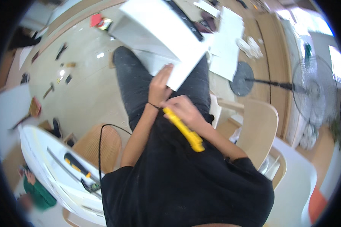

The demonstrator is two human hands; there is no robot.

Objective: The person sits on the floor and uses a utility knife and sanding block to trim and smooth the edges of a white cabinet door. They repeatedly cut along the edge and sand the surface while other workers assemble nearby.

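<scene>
A white box-shaped piece with flat panels lies across my thighs, tilted, its hollow side toward the left. My left hand holds this piece at its near lower edge, fingers extended along the panel; the thumb is hidden. Close beside the left wrist, my right hand is closed around a yellow tool that looks like a utility knife. The knife's body slants down toward my right forearm, and its front end is hidden by the blurred fingers. A thin black band circles my left wrist.
On the left, a white table bears a yellow-and-black handled tool. A hammer and scattered items lie on the floor. To the right are a wooden chair, a standing fan and white panels. Another person is at lower left.
</scene>
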